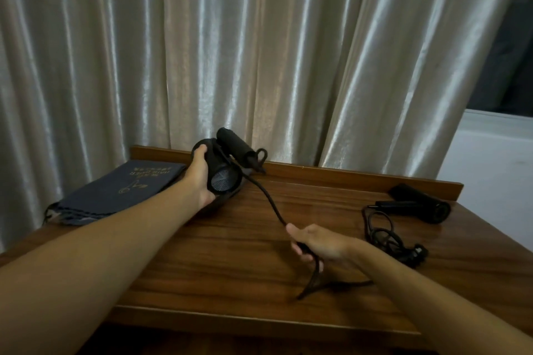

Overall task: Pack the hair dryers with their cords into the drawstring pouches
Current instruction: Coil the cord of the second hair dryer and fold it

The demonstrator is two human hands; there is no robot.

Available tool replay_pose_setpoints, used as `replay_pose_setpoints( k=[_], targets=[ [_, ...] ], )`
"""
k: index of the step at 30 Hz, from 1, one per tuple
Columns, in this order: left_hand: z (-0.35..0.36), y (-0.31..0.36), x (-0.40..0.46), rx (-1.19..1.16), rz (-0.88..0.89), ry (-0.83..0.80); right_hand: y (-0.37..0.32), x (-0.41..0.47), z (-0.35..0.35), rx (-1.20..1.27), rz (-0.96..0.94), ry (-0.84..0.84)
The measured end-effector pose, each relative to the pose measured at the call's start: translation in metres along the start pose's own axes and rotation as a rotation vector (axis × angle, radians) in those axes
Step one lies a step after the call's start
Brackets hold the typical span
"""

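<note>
The left hand (202,174) is clamped around the barrel of the hair dryer (223,170), held just above the surface (230,268). The right hand (314,242) is closed on its cord (268,199), which runs taut between both hands; the slack end trails below the right hand. The drawstring pouches (115,193) lie flat beside the left forearm. The body appears rigid, smooth and moderately heavy: grip the barrel. The cord is limp and springy: coil it before insertion.
</note>
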State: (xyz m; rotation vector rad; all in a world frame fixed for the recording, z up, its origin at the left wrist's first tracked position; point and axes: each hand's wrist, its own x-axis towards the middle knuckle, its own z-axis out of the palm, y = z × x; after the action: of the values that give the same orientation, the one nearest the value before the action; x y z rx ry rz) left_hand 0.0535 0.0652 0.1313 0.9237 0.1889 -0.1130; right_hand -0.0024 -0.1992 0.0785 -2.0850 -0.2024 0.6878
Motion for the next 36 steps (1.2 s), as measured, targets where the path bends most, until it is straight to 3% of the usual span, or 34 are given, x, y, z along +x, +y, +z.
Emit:
replay_pose_setpoints(
  k=[4,7,12,15,21,24,30,36],
  targets=[
    [-0.022,0.019,-0.005,0.232,-0.059,-0.207,0.005,-0.002,-0.027,0.181,0.01,0.229],
    [-0.031,0.028,-0.011,0.529,-0.168,-0.341,-0.009,-0.002,-0.046,0.235,0.045,0.327],
    [-0.022,0.02,-0.023,1.259,-0.208,-0.449,-0.054,0.008,-0.06,0.403,0.021,0.431],
    [-0.009,0.003,-0.022,1.44,-0.098,-0.406,-0.081,0.008,-0.056,0.523,-0.055,0.415],
    [0.001,-0.033,-0.002,1.441,0.158,-0.078,-0.111,-0.01,-0.029,0.629,-0.214,0.227],
    [0.004,-0.049,0.004,1.231,0.249,0.175,-0.111,-0.019,-0.013,0.568,-0.266,0.138],
    [0.018,-0.056,0.013,0.691,0.249,0.471,-0.076,-0.025,0.019,0.311,-0.215,0.027],
    [0.015,-0.052,0.012,0.367,0.22,0.572,-0.028,-0.025,0.028,0.132,-0.211,-0.075]
  ],
)
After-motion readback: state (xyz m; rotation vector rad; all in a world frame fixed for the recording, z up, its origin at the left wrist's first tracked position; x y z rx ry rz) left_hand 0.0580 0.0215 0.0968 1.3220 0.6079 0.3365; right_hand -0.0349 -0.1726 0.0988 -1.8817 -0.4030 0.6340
